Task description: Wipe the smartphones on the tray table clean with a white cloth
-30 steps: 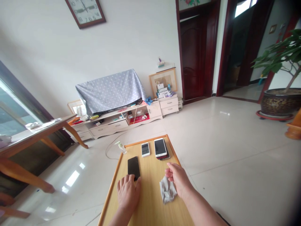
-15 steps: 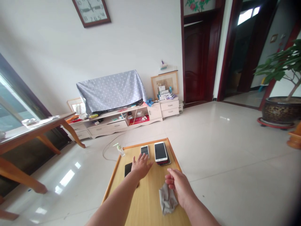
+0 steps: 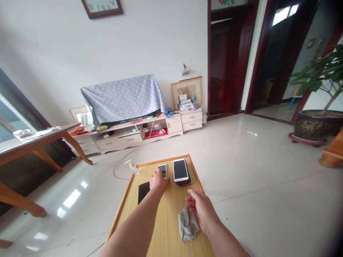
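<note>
My left hand (image 3: 159, 181) is over the near end of a small white smartphone (image 3: 163, 170), fingers bent on one side and thumb on the other, closed on it. Part of the phone is hidden under the fingers. Left of that hand lies a flat black object (image 3: 143, 192), partly covered by my arm. My right hand (image 3: 200, 207) is closed, with a crumpled grey cloth (image 3: 188, 226) hanging from its fingers down to the wooden tabletop. Beyond it, a larger white smartphone (image 3: 180, 170) lies on top of a stack of other devices.
A clear pump bottle (image 3: 133, 168) stands at the far left corner of the small wooden table (image 3: 166, 228). Further off are a low white cabinet (image 3: 120, 143) with a cloth-draped shape on it, a wooden table (image 3: 40, 135) at left and a potted plant (image 3: 313, 123) at right.
My left hand has gone from spread fingers near the small smartphone to bent fingers closed on its near end. My right hand keeps hold of the cloth. The view has tilted slightly down.
</note>
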Motion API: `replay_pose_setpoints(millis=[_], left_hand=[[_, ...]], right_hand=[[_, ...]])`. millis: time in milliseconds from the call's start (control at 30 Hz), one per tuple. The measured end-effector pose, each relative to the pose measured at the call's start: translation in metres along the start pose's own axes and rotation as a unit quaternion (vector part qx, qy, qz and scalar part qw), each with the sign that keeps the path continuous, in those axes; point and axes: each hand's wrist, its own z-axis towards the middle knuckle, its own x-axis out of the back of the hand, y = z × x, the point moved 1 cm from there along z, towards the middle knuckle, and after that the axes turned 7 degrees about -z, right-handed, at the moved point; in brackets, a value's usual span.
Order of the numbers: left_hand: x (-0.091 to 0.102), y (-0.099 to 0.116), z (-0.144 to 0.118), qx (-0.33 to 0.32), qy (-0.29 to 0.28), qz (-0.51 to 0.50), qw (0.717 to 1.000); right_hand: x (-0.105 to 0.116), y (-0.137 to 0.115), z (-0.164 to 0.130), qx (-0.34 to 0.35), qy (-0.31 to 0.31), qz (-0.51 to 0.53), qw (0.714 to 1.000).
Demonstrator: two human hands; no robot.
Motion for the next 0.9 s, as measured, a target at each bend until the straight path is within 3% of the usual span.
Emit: replay_pose_setpoints(millis=[233, 467, 567, 700, 800, 900], left_hand=[[0.044, -0.038, -0.030, 0.037, 0.047, -0.052, 0.997], [0.096, -0.108, -0.100, 0.079, 0.093, -0.059, 0.991], [0.102, -0.141, -0.142, 0.094, 0.112, -0.101, 0.984], [0.097, -0.175, -0.203, 0.066, 0.150, -0.142, 0.976], [0.094, -0.187, -0.245, 0.041, 0.163, -0.150, 0.974], [0.098, -0.190, -0.279, 0.014, 0.147, -0.153, 0.977]], right_hand=[[0.004, 0.005, -0.005, 0.017, -0.012, -0.005, 1.000], [0.003, 0.013, -0.013, 0.029, -0.019, 0.000, 0.999], [0.002, 0.015, -0.020, 0.035, -0.021, -0.004, 0.999], [-0.001, 0.018, -0.034, 0.060, -0.030, -0.009, 0.998], [-0.001, 0.023, -0.045, 0.096, -0.027, -0.023, 0.995], [0.005, 0.030, -0.056, 0.176, 0.020, -0.125, 0.976]])
